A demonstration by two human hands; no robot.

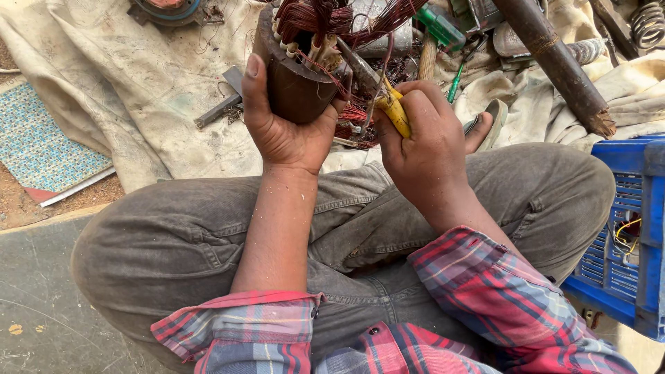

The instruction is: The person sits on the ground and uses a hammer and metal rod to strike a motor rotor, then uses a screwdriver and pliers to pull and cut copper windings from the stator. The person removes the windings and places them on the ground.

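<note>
While the left hand (284, 131) wraps a dark, rust-brown stator (294, 76), its thumb lies up the near face and the other fingers curl behind the cylinder, out of sight. Grip is closed and firm. The stator is a smooth, dull metal drum held above the knees at 12 o'clock of the frame; coppery-red wire (325, 17) bursts from its top in tangled, glossy strands, with pale sleeve ends showing at the rim.

Right hand (422, 138), at 3 o'clock of the stator, is fisted tight around pliers (388, 104): yellow, worn grips, grey steel nose angled up to 11 o'clock into the wire. Whether the nose actually pinches a strand cannot be told.

Outward: loose reddish wire scraps (357, 125) lie under the stator. Grey, dusty trousers (208, 228), coarse weave, legs crossed. Plaid sleeves (485, 291) in red, blue and grey, rolled at the forearm.

Ground is covered by a stained, creased off-white cloth (138, 90). On it, at 10 o'clock of the stator, a flat grey metal piece (222, 104). At 2 o'clock, a rusty brown pipe (554, 62) with a frayed end, a green-handled tool (440, 28) and a thin green screwdriver (455, 83). A sandal (492, 118) sits just right of the right hand. At 4 o'clock, a blue slatted plastic crate (634, 235) with yellow wire inside. Far left, a patterned teal mat (38, 145).
</note>
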